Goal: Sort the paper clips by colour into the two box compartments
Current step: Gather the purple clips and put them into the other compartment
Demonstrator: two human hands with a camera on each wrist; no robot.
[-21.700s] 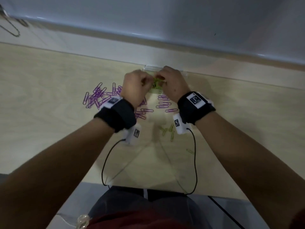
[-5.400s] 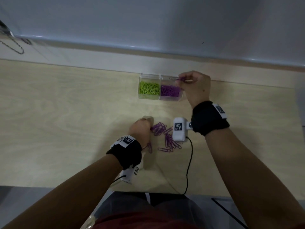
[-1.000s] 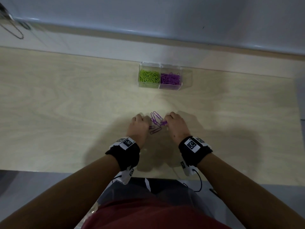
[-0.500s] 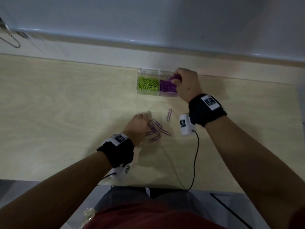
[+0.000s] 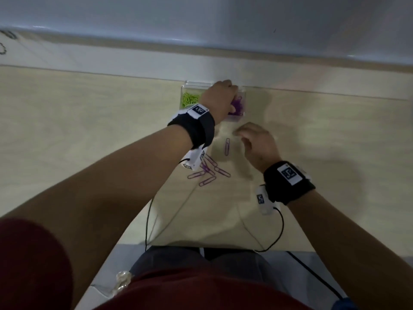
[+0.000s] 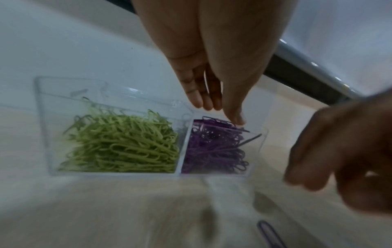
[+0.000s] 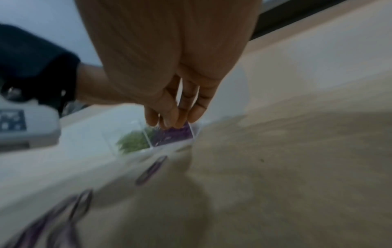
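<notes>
A clear two-compartment box [image 5: 194,86] stands at the table's far edge. Its left compartment holds green paper clips [image 5: 189,100], its right one purple paper clips [image 5: 238,107]. My left hand [image 5: 220,97] hovers over the purple side. In the left wrist view its fingers [image 6: 197,94] point straight down, the thumb tip touches the purple heap [image 6: 212,147], and nothing is held. My right hand [image 5: 252,139] hangs just in front of the box with relaxed, empty fingers [image 7: 191,107]. A single purple clip [image 5: 227,146] lies beside it. Several more purple clips [image 5: 210,171] lie nearer me.
A pale ledge and wall [image 5: 201,52] run right behind the box. Black cables [image 5: 147,220] trail from both wrist cameras over the table's near edge [image 5: 223,245] to my lap. Bare wood stretches left and right of the clips.
My right hand has come back from the purple compartment towards the single clip. My left hand has left the loose clips on the table and reached up over the purple compartment.
</notes>
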